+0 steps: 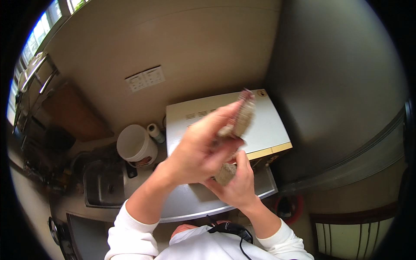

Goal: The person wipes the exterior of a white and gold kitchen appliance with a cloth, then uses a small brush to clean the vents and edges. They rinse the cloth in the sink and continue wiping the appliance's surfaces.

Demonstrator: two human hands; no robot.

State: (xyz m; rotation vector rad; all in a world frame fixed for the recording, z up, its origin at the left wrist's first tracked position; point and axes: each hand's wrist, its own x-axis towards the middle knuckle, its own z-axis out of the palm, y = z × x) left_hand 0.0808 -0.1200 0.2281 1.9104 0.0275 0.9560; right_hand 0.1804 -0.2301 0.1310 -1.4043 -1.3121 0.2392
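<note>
My left hand (204, 143) is raised over the white microwave oven (266, 123) and grips a blurred, beige and dark-red cloth-like thing (244, 118), whose kind I cannot tell. Just below it, nearer my body, my right hand (239, 182) holds a grey-beige piece (226, 174) between thumb and fingers. Whether the two pieces belong to one thing is hidden by my left hand and the blur. Both hands are close together above the microwave's front edge and the light countertop.
Left of the microwave stand a white plastic bucket (133, 143) and a small roll (155, 132). Further left are a steel sink (105, 183) and a brown board (76, 113) against the wall. A red basin (297, 208) lies low at right, beside a large grey panel (338, 81).
</note>
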